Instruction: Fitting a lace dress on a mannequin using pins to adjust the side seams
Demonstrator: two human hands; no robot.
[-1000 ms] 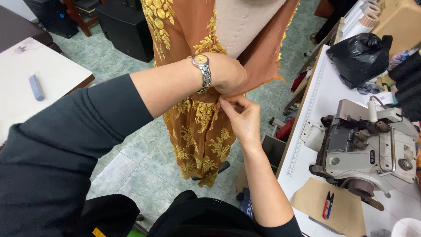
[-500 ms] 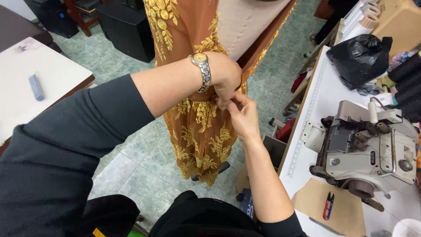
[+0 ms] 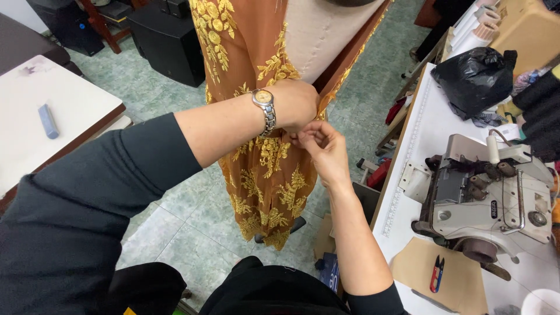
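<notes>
While the left hand (image 3: 297,105) closes over the orange gold-embroidered dress (image 3: 262,169) on the dress form (image 3: 318,35), bunching its front edge, the right hand (image 3: 321,146) just below pinches that edge, apparently steadying it for fastening.

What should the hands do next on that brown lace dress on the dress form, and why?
Probably keep the left hand pinching the brown lace dress at the front edge while the right hand works its fingertips in at that spot. Both hands meet at the open edge beside the bare cream dress form, and whatever the fingers hold is too small to tell.
</notes>
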